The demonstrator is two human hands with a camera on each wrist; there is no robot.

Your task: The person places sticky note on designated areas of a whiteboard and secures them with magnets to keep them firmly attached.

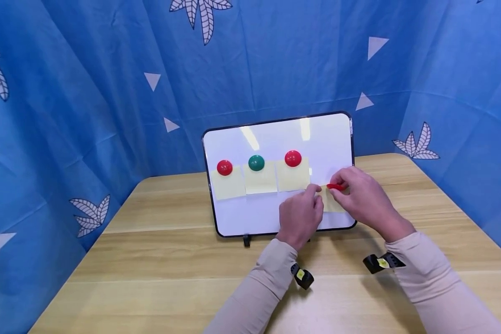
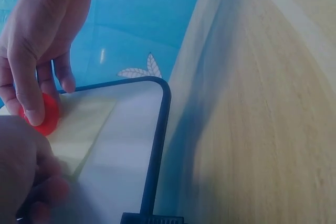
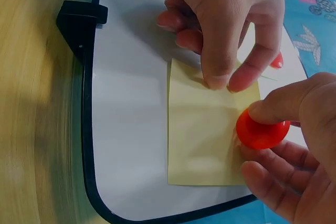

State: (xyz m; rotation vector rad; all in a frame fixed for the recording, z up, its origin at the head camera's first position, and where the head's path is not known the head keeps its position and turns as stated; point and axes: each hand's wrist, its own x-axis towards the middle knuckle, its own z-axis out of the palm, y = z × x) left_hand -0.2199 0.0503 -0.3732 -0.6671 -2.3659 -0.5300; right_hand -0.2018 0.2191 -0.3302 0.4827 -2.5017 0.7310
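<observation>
In the head view my right hand (image 1: 365, 197) pinches a round red magnet (image 1: 336, 187) between thumb and fingers. The right wrist view shows this red magnet (image 3: 262, 129) right at the edge of a pale yellow sticky note (image 3: 202, 135), which lies against the whiteboard (image 3: 128, 145). My left hand (image 1: 301, 213) is at the note's left side. There its thumb and forefinger pinch the note near the edge, their tips close together; the other fingers are curled in. In the left wrist view, my right thumb lies over the red magnet (image 2: 48, 114).
Three more yellow notes hang in a row on the board, under a red magnet (image 1: 224, 167), a green magnet (image 1: 256, 163) and another red magnet (image 1: 293, 158). The black-framed board leans on small black feet (image 1: 247, 240) on a wooden table (image 1: 158, 264). Behind hangs a blue curtain (image 1: 275, 60).
</observation>
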